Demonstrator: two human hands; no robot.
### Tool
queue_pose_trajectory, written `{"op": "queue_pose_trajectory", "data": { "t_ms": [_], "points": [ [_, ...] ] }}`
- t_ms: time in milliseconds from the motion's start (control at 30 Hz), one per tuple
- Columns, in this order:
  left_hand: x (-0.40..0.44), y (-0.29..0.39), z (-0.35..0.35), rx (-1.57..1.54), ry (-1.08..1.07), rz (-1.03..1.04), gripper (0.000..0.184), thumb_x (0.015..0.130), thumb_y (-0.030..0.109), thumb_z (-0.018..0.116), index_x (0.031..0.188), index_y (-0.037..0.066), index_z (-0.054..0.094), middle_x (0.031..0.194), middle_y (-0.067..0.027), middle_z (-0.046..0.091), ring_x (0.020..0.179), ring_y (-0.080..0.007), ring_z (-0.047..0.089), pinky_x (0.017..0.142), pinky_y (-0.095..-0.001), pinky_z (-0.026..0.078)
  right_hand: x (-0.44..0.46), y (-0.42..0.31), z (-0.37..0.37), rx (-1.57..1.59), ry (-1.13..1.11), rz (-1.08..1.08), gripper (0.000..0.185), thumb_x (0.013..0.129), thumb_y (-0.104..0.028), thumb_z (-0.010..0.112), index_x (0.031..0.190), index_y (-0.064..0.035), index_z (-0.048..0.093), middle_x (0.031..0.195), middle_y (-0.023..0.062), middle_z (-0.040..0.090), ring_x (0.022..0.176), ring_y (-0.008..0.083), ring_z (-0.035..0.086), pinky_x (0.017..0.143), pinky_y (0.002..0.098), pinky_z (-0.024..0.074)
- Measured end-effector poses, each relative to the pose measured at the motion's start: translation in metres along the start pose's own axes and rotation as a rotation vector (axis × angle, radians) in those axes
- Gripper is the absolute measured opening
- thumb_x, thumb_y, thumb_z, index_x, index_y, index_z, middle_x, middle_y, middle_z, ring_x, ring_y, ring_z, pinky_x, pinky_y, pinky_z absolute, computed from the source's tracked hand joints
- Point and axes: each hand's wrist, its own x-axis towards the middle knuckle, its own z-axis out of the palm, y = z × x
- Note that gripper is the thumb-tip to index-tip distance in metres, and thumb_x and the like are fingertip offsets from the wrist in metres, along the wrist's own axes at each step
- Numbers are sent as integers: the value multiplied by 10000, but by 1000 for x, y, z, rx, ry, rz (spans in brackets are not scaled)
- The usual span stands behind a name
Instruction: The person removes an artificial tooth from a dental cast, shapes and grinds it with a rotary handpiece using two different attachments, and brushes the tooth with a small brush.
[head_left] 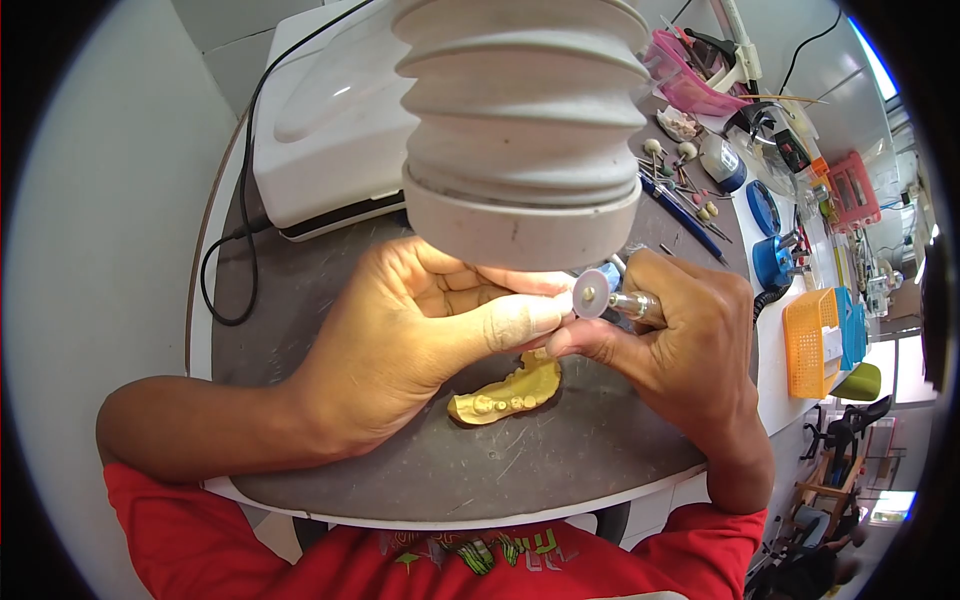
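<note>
My right hand is wrapped round a metal rotary handpiece, whose tip carries a pale round disc. Close against the disc, my left hand pinches with thumb and index finger; whatever lies between those fingertips is too small and covered to name. The two hands nearly meet under the nozzle. On the grey table mat below them lies a yellow dental model, curved, with several tooth shapes on it.
A white ribbed suction hose hangs low above my hands. Behind my left hand stands a white machine with a black cable. At the right are loose burs, a blue pen, a pink basket and an orange basket.
</note>
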Motion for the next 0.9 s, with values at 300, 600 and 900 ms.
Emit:
{"op": "queue_pose_trajectory", "data": {
  "t_ms": [300,600,900],
  "points": [
    [1,-2,0,11,-6,4,160,866,0,593,1023,-29,608,1048,-127,610,964,-175,608,850,-303,517,-1,1,2,7,-10,0,509,623,-507,780,653,-43,573,522,73,502,450,237,493,452,328,369],
    [-1,0,1,17,2,-10,170,866,8,595,1032,-33,601,1068,-138,609,952,-173,612,844,-302,524,-1,0,2,12,-17,1,507,624,-504,779,649,-42,571,529,80,506,456,252,502,456,332,373],
    [1,1,1,8,-25,-11,171,870,15,594,1032,-38,606,1050,-133,613,908,-164,617,816,-291,526,0,4,7,-3,76,-91,577,636,-586,742,551,-74,488,486,48,487,373,212,476,372,338,343]
  ]
}}
